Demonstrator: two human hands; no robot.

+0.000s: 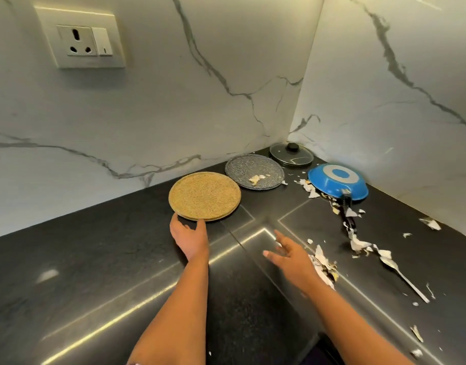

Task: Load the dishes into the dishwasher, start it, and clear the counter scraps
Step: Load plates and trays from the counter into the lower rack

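Both forearms (179,306) enter from the bottom edge, cut off below the elbow. Left hand (189,235): fingers and thumb spread in a shallow arc, tips at the near rim of the gold plate (205,196) and not curled round it. Right hand (287,255): fingers spread and straight, holding nothing, blurred, over the black counter (95,259), just beside a heap of torn white scraps (324,270) that its wrist partly hides. Counter surface: dark polished stone with straight inlaid seams that catch the light. Gold plate: round, flat, grainy texture; a second edge shows under its near rim, but whether that is another plate cannot be told. Just behind it and to the right lies the grey plate (254,175), round and speckled, with one pale scrap on it. Further back in the corner lies a glass lid (291,154), dark-rimmed, with a black knob. Right of it, the blue pan (337,181) rests upside down, with a pale ring on its base; its black handle (347,209) points toward the camera and is partly buried in scraps. A metal utensil (405,275) lies near the right edge, its head hidden under paper. Walls: white marble (147,101) with grey veins, carrying a cream socket plate (84,40).
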